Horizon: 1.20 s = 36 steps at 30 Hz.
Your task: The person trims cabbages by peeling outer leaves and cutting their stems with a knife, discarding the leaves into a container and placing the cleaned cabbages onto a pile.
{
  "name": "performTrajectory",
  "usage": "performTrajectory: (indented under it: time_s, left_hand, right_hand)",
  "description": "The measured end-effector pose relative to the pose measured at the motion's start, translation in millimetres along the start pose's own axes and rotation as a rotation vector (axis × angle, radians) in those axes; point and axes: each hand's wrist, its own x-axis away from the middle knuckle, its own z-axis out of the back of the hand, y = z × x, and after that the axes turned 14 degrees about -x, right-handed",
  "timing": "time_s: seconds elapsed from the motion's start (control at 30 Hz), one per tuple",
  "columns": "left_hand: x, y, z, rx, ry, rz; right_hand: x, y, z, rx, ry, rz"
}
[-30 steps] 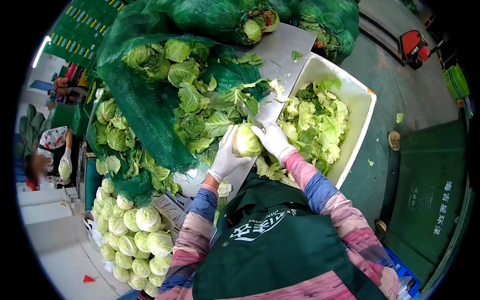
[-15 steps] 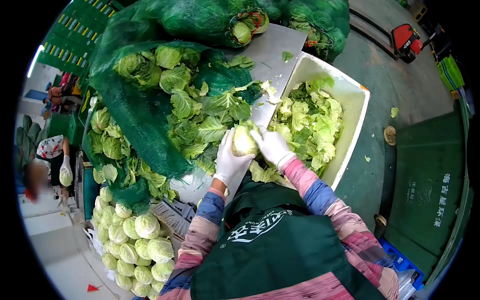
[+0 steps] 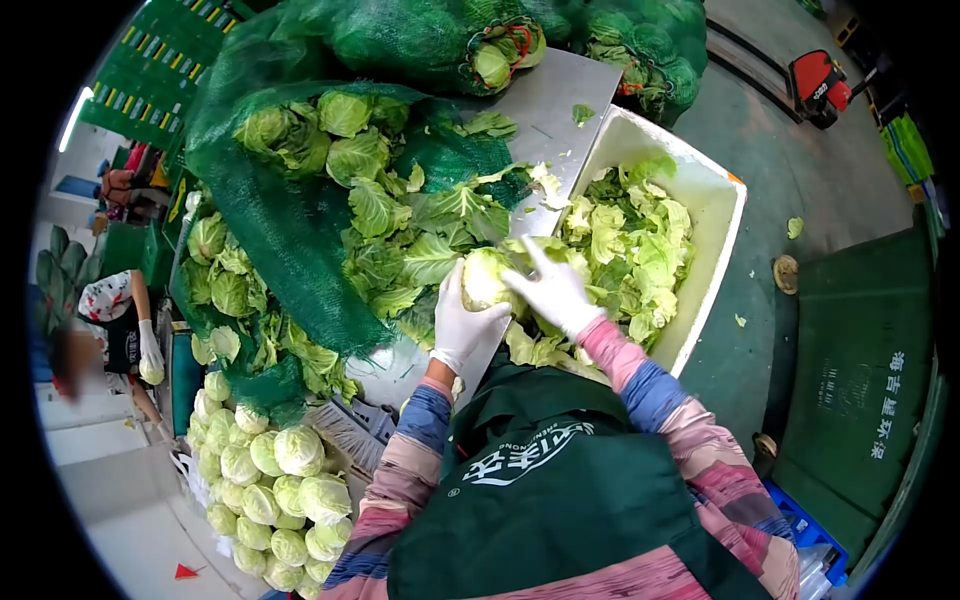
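Observation:
My left hand (image 3: 462, 322), in a white glove, is wrapped round a pale green cabbage (image 3: 486, 279) in the middle of the view. Against the cabbage's right side is my right hand (image 3: 556, 292), also gloved, its fingers spread and slightly blurred. A loose leaf (image 3: 548, 247) shows just behind those fingers. Torn outer leaves (image 3: 430, 258) lie on the metal table (image 3: 560, 85) beyond my left hand. To the right stands a white foam box (image 3: 712, 262) holding many light green leaves (image 3: 640, 245).
Green net sacks (image 3: 400, 40) of cabbages cover the table's far side. Trimmed cabbages (image 3: 262, 506) are stacked at lower left. Further left, another person (image 3: 112, 315) holds a cabbage. A green bin (image 3: 850, 350) stands at right; a red pallet jack (image 3: 818, 88) is behind.
My right hand has opened its fingers and shifted slightly right, with a leaf now visible behind them. The left hand keeps its hold on the cabbage.

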Motion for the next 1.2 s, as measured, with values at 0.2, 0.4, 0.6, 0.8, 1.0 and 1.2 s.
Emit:
performTrajectory:
  time_s: [0.2,0.4,0.6,0.8,1.0,1.2]
  left_hand:
    - [-2,17,10,-0.162,-0.138,-0.093]
    - [-21,33,2,-0.312,-0.119,-0.080]
    - [-15,47,0,-0.365,-0.125,0.007]
    - [9,39,-4,-0.251,-0.021,-0.122]
    - [33,-15,2,-0.007,-0.010,-0.094]
    - [22,-16,-11,0.254,-0.059,0.070]
  right_hand:
    - [8,-1,-25,0.059,0.005,-0.044]
    - [11,1,-9,0.179,-0.009,0.025]
    - [7,-13,-5,0.255,-0.053,-0.089]
    - [-32,46,4,-0.004,0.157,-0.124]
    - [-40,64,42,0.166,0.294,-0.305]
    - [1,-9,-30,0.154,0.084,0.227]
